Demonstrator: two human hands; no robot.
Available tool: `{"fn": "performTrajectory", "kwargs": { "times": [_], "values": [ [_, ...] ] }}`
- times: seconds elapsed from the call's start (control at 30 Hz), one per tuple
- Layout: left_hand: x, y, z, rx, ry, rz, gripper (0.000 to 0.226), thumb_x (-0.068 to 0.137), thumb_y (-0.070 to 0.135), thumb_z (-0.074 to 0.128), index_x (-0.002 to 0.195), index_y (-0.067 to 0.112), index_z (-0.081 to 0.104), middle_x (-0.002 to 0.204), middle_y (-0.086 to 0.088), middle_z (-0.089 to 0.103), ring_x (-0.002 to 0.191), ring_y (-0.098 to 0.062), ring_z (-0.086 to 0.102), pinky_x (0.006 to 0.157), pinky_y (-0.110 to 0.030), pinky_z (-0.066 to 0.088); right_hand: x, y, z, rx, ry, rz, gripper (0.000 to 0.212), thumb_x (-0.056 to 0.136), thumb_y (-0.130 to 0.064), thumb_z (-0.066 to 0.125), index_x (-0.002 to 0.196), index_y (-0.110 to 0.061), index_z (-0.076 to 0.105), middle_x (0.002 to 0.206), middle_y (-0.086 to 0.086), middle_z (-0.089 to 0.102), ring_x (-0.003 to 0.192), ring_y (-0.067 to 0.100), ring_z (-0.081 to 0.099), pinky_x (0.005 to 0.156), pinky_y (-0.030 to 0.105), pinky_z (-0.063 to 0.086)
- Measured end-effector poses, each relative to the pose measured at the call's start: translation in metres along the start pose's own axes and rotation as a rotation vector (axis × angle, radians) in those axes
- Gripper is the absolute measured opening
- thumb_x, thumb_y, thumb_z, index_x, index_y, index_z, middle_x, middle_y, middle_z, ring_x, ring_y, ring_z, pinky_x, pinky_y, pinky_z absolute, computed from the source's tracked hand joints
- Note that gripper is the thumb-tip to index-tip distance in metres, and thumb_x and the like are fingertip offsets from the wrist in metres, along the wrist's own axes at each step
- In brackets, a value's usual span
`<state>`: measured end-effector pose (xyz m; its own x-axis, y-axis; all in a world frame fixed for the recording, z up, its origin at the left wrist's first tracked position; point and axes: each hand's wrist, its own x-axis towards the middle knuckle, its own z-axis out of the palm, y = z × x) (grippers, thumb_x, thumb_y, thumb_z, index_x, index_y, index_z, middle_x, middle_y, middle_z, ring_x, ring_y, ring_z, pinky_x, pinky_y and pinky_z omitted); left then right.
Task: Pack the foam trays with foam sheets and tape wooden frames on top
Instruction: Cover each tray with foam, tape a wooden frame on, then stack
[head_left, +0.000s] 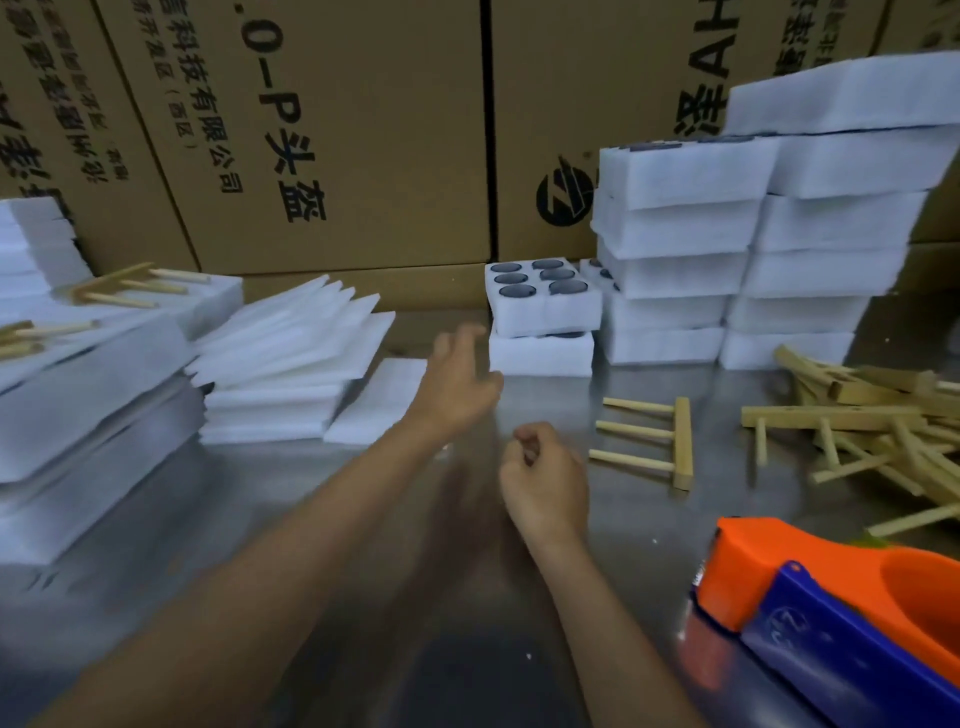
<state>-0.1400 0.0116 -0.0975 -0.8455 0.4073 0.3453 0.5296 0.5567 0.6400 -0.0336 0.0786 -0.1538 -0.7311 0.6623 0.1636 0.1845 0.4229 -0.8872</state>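
The cartons (337, 135) behind the table (363, 545) carry upside-down Chinese print; "P" and "AH" are readable, beside a round black logo (563, 191). The left hand (457, 379) reaches out blurred, fingers spread wide, holding nothing, just short of a two-high stack of foam trays (543, 322); the top tray shows dark round wells. Foam sheets (291, 358) lie fanned to its left. The right hand (545, 478) hangs loosely curled and empty, near a single wooden frame (660, 441). More frames (872, 431) are heaped right, below taller tray stacks (753, 249). An orange and blue tape dispenser (831, 608) sits bottom right.
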Motion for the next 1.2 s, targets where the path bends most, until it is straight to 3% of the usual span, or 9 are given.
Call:
{"fn": "performTrajectory", "kwargs": {
  "times": [0.17,0.3,0.47,0.6,0.8,0.93,1.0,1.1,1.2],
  "values": [
    [0.097,0.021,0.017,0.149,-0.076,-0.113,0.077,0.091,0.029,0.058,0.156,0.03,0.018,0.144,-0.019,0.039,0.134,-0.036,0.039,0.109,-0.043,0.039,0.01,0.006,-0.005,0.147,0.07,0.046,0.014,0.092,-0.02,0.048,0.083,-0.028,0.055,0.082,-0.007,0.061,0.081,0.018,0.054,0.058,0.019,0.032],
    [0.131,0.018,0.042,-0.001,-0.134,-0.19,0.062,0.092,0.018,0.058,0.148,0.033,0.036,0.137,-0.013,0.052,0.119,-0.03,0.055,0.092,-0.03,0.047,0.013,0.007,-0.003,0.164,0.07,0.013,0.022,0.096,-0.022,0.041,0.092,-0.019,0.062,0.094,0.006,0.068,0.093,0.027,0.058,0.078,0.035,0.046],
    [0.128,0.015,0.058,0.024,0.147,-0.175,0.041,0.092,0.013,0.058,0.131,0.024,0.054,0.119,-0.015,0.063,0.106,-0.032,0.061,0.076,-0.027,0.042,0.016,0.007,-0.007,0.248,0.085,0.06,0.027,0.099,-0.024,0.039,0.094,-0.014,0.064,0.096,0.009,0.067,0.094,0.028,0.057,0.082,0.037,0.046],
    [0.089,0.016,0.043,-0.113,0.27,-0.123,0.035,0.09,0.016,0.064,0.124,0.023,0.058,0.111,-0.008,0.065,0.097,-0.028,0.059,0.077,-0.021,0.035,0.017,0.005,-0.009,0.304,0.092,0.087,0.032,0.101,-0.026,0.038,0.091,-0.011,0.064,0.096,0.011,0.068,0.095,0.031,0.058,0.081,0.037,0.046],
    [-0.019,0.002,-0.013,-0.16,0.369,0.04,0.025,0.087,0.022,0.07,0.108,0.027,0.058,0.09,0.013,0.059,0.074,0.0,0.05,0.067,-0.022,0.036,0.024,0.002,-0.02,0.574,0.068,0.272,0.036,0.105,-0.03,0.035,0.092,-0.014,0.065,0.111,0.012,0.069,0.102,0.028,0.06,0.089,0.039,0.045],
    [-0.102,-0.013,-0.04,-0.225,0.37,0.06,0.031,0.086,0.02,0.073,0.099,0.043,0.056,0.103,0.021,0.061,0.083,0.014,0.054,0.068,-0.001,0.039,0.024,-0.007,-0.039,0.839,-0.031,0.418,0.039,0.102,-0.042,0.035,0.101,-0.014,0.063,0.103,0.004,0.067,0.089,0.02,0.061,0.066,0.032,0.041],
    [-0.136,-0.022,-0.049,-0.2,0.339,0.074,0.034,0.087,0.02,0.074,0.1,0.047,0.057,0.108,0.022,0.061,0.09,0.008,0.059,0.072,-0.004,0.043,0.016,-0.01,-0.042,0.805,-0.095,0.399,0.037,0.095,-0.044,0.042,0.106,-0.016,0.065,0.103,0.003,0.071,0.089,0.024,0.062,0.065,0.032,0.037],
    [-0.17,-0.035,-0.058,-0.161,0.266,0.135,0.036,0.086,0.016,0.075,0.103,0.043,0.059,0.113,0.018,0.062,0.095,-0.007,0.064,0.08,-0.026,0.053,0.002,-0.016,-0.045,0.841,-0.204,0.29,0.033,0.086,-0.042,0.05,0.101,-0.018,0.067,0.096,0.005,0.071,0.083,0.024,0.062,0.067,0.033,0.044],
    [-0.196,-0.043,-0.059,-0.167,0.201,0.173,0.027,0.084,0.027,0.072,0.107,0.038,0.06,0.115,0.017,0.059,0.101,-0.011,0.063,0.084,-0.035,0.055,-0.006,-0.018,-0.053,0.877,-0.283,0.258,0.052,0.077,-0.044,0.062,0.12,-0.015,0.066,0.112,0.01,0.072,0.102,0.034,0.068,0.092,0.05,0.053]
  ]
}}
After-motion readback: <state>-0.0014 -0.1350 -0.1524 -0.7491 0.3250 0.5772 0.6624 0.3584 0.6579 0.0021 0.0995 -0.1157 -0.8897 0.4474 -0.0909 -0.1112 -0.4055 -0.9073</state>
